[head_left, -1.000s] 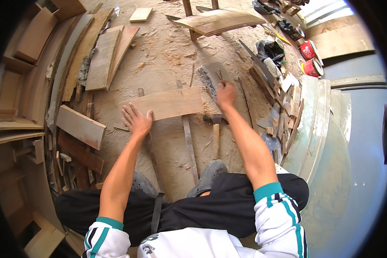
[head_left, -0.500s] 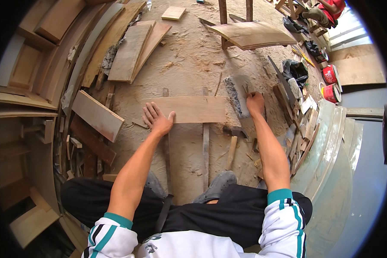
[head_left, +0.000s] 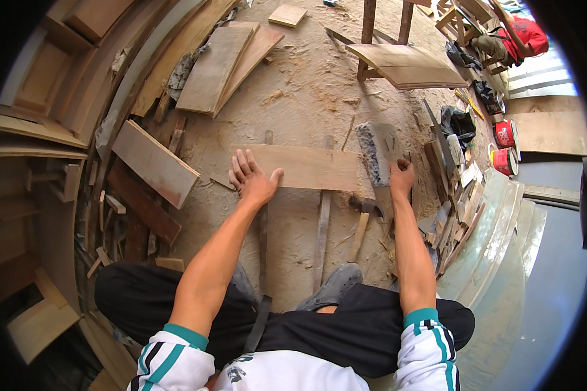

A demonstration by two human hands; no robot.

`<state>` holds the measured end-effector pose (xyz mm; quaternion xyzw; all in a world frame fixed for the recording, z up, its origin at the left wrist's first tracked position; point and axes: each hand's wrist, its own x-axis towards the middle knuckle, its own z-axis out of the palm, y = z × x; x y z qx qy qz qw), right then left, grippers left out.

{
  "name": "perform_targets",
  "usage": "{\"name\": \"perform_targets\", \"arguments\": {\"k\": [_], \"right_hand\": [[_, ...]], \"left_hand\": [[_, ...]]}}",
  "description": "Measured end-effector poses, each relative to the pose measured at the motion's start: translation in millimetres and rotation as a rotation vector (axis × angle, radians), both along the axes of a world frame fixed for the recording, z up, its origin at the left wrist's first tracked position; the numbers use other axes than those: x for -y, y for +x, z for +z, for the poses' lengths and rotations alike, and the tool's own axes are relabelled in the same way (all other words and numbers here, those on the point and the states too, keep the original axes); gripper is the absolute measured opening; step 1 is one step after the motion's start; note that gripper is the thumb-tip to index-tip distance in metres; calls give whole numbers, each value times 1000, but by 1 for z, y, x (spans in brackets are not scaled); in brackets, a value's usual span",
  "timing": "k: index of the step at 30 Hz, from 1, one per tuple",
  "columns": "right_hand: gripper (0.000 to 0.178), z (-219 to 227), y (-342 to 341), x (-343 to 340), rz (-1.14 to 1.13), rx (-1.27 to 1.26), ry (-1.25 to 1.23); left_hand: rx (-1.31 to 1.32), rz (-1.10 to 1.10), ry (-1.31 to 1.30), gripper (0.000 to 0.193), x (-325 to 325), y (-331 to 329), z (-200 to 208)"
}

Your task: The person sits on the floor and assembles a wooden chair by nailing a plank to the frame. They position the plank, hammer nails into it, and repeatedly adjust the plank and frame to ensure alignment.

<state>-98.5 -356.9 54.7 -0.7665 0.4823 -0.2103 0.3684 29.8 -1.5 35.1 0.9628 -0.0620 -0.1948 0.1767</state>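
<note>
A pale wooden board (head_left: 319, 168) lies across two narrow wooden strips (head_left: 323, 228) on the ground in front of me. My left hand (head_left: 255, 182) rests on the board's left end, fingers stretched out and spread. By the right edge of a rough grey block (head_left: 374, 151), just past the board's right end, is my right hand (head_left: 402, 177). Its fingers are drawn together in a pinch, and whatever is between them is too small to make out. A hammer (head_left: 360, 233) with a wooden handle lies between the board and my right forearm.
Wooden boards (head_left: 215, 68) lie at the far left, beside stacked cabinet frames (head_left: 39, 163). A low wooden stool (head_left: 407, 65) stands ahead. To the right are scrap pieces (head_left: 463, 215), red cans (head_left: 504, 159), a black bag (head_left: 458, 124) and glass sheets (head_left: 489, 241). Another person (head_left: 518, 39) sits at far right.
The whole view has shifted, so things appear farther right. My right hand has drawn back a little toward me along the grey block. My left hand stays on the board.
</note>
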Motion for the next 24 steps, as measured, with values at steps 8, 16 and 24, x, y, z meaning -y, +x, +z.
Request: {"name": "perform_targets", "arguments": {"k": [8,16,24], "right_hand": [[21,2,43,-98,331,219,-82],[23,-13,90,-222,461,228,494],[26,-18,132,-236,555,333,493]], "left_hand": [[232,-148,-19,96,-9,14,17],[369,-291,-415,90,-19,35,3],[484,-222,-542,76,-21,36,-12]]}}
